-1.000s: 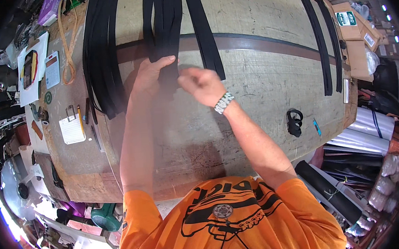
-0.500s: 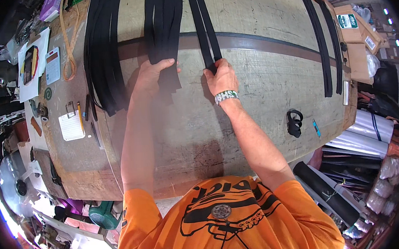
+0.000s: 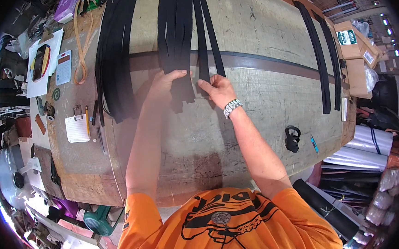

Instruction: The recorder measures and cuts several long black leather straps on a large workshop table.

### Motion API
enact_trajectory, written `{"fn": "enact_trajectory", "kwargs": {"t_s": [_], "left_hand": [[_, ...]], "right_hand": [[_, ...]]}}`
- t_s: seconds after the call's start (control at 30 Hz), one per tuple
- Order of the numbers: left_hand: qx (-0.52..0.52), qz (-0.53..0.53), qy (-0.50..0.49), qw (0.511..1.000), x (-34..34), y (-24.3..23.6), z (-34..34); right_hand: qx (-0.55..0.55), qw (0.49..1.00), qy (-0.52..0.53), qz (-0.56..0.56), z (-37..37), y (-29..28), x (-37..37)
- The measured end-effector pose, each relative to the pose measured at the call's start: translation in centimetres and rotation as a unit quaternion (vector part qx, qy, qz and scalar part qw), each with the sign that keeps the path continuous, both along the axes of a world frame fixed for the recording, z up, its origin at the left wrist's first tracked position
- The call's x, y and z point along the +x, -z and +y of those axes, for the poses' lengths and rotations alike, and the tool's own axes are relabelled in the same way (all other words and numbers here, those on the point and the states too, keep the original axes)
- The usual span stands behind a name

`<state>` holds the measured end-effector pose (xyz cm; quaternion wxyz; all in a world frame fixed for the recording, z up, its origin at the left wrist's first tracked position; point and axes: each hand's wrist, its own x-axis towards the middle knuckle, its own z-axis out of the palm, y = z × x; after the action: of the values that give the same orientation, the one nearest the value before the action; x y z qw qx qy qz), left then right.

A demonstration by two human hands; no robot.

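Black strips [image 3: 173,38], seemingly mid-gathering: left hand [image 3: 160,84] clasps several, right hand [image 3: 220,93] pinches more. Near ends [image 3: 177,102] likely want aligning

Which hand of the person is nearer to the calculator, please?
Left. The left hand, holding the middle strips, is right of the calculator; the right hand, holding another strip, is farther right.

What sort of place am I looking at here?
Probably a workshop for cutting strap or sheet material: long black strips lie across a big, scuffed worktable, and silvery rolls are stacked off its right side.
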<state>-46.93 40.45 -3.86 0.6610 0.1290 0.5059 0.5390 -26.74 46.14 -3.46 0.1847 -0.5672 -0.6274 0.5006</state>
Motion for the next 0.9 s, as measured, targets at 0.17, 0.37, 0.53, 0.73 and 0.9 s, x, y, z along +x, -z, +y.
{"fn": "enact_trajectory", "kwargs": {"t_s": [0.17,0.37,0.53,0.73,0.9], "left_hand": [[0.030,-0.005,-0.004,1.000,1.1,0.2,1.3],[-0.001,0.043,0.009,0.999,0.8,3.0,1.0],[0.007,0.135,-0.022,0.991,2.7,5.1,1.0],[-0.023,0.147,0.028,0.988,4.0,2.6,2.8],[-0.007,0.088,0.013,0.996,3.4,2.0,1.9]], "right_hand": [[-0.035,0.996,-0.028,0.080,-0.6,0.1,-1.2],[0.097,0.994,-0.032,-0.033,-0.5,-1.2,0.9],[0.298,0.926,0.032,-0.231,-0.7,1.9,3.2],[0.012,0.996,0.051,0.074,2.0,4.5,3.2],[-0.214,0.909,0.094,0.345,2.2,-3.6,1.5]]}}
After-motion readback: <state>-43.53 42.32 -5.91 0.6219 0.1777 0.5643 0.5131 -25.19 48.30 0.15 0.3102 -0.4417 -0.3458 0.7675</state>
